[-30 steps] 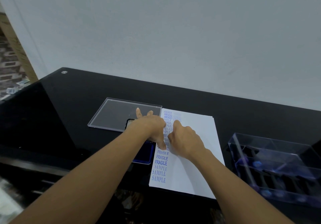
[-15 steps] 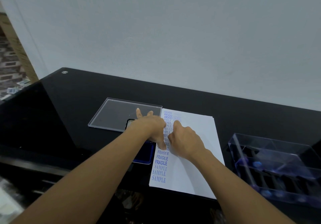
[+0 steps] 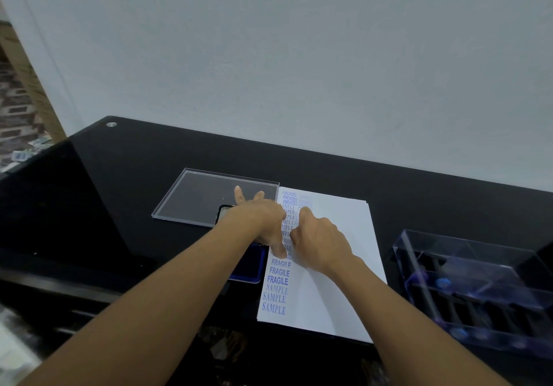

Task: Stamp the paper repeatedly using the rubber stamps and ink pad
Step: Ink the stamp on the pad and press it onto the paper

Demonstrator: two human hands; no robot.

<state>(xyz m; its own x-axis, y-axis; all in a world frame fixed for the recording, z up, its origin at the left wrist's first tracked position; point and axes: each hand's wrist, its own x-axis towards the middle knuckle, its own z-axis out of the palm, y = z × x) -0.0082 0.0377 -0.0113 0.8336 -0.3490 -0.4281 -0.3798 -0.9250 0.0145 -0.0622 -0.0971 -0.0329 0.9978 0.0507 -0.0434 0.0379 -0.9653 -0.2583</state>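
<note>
Our left hand (image 3: 257, 221), fingers (image 3: 238, 195) spread flat, pins the paper (image 3: 338, 280) at its left edge. Our right hand (image 3: 320, 242) curls beside the lengthwise column of prints (image 3: 278, 280); whether round a stamp, we cannot tell. The ink pad (image 3: 248, 269) lies just left of the paper, nearer our left hand.

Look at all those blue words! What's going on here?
A person is stamping a white sheet of paper on a glossy black table. The left-hand grip rests with straight fingers across the sheet's left edge, above a blue ink pad. The right-hand grip is curled and pressed down on the sheet beside a column of blue stamped words: AMENDED, FRAGILE, SAMPLE. Whatever it holds is hidden. A clear plastic box stands to the right.
</note>
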